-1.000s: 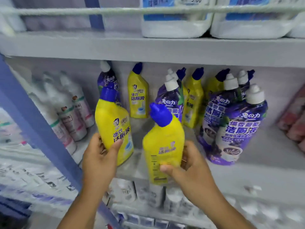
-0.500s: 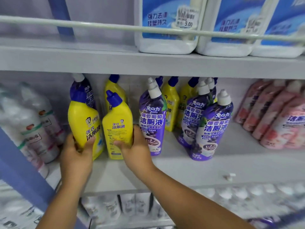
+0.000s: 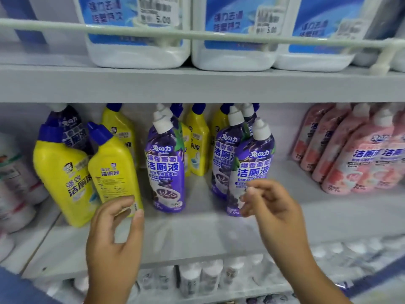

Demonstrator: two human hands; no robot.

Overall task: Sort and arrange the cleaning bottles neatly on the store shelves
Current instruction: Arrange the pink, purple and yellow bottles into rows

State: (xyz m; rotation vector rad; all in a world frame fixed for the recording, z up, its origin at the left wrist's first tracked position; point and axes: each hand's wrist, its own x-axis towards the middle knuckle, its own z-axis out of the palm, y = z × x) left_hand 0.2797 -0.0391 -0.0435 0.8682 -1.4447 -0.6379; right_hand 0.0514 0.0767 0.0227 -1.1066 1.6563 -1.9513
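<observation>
Two yellow bottles with blue caps stand at the front left of the middle shelf [image 3: 197, 229]: one [image 3: 63, 178] at the far left, the other [image 3: 114, 172] just right of it. My left hand [image 3: 114, 235] hovers in front of the second one's base, fingers apart, holding nothing. A purple bottle with a white cap [image 3: 165, 170] stands in the middle. My right hand [image 3: 271, 207] is open with its fingertips at the lower front of another purple bottle [image 3: 252, 165]. More yellow and purple bottles stand behind, partly hidden.
Pink bottles [image 3: 359, 156] fill the right end of the shelf. White bottles [image 3: 15, 185] lie at the far left. Large white jugs with blue labels [image 3: 140, 36] sit on the shelf above, behind a rail. Small white bottles [image 3: 210, 277] line the shelf below.
Both hands have let go of the two yellow bottles, which now stand on the shelf. The left hand drew back; the right hand moved rightward to the front purple bottle.
</observation>
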